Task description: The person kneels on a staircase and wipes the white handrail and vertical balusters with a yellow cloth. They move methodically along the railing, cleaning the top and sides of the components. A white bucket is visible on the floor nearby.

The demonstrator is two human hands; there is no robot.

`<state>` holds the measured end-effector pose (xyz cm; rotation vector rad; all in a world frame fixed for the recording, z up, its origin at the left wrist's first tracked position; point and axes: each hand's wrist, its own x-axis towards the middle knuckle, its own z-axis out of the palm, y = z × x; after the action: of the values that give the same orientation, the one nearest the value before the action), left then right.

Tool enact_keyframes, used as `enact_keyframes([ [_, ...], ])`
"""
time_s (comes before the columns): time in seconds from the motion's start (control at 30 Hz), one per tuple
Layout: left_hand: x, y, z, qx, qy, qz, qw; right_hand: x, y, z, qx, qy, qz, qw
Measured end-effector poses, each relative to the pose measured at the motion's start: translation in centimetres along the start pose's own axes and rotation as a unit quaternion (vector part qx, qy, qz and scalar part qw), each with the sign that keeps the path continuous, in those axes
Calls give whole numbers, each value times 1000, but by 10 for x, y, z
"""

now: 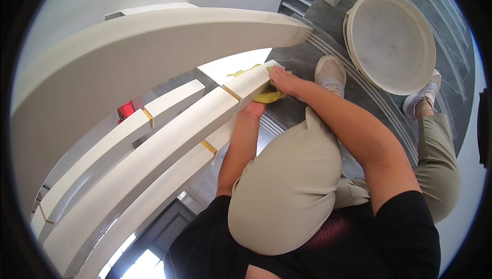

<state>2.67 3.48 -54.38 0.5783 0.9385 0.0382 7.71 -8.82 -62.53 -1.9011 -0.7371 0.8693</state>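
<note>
A yellow-green cloth (269, 96) is wrapped about the lower part of a white baluster (250, 81) with a thin gold band. My right hand (283, 81) presses the cloth against the baluster near its end, fingers bent over the edge. Under the baluster, my left hand (251, 109) touches the cloth from the other side; its fingers are mostly hidden, so its hold cannot be told. A bit of the cloth sticks out beyond the baluster's far side.
A broad cream handrail (192, 29) curves across the upper left. More white balusters (177, 102) stand alongside. A large round basin (392, 42) rests on the grey stair treads at the right, between my shoes (331, 72). Something red (126, 110) shows behind the balusters.
</note>
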Motion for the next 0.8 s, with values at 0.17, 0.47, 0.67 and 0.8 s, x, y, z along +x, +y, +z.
enact_keyframes([
  [0.17, -5, 10, -4, 48, 31, 66, 996, -37, -37, -51, 377, -69, 214, 898],
  [0.47, -11, -7, 1, -35, -17, 132, 991, -63, -2, -25, 456, -2, 197, 868],
  [0.67, -13, -22, 19, 9, 52, 117, 992, -39, 3, -23, 766, -72, 351, 533],
  [0.8, -10, -21, 17, 40, 24, 130, 990, -27, 2, -5, 668, -142, 343, 645],
])
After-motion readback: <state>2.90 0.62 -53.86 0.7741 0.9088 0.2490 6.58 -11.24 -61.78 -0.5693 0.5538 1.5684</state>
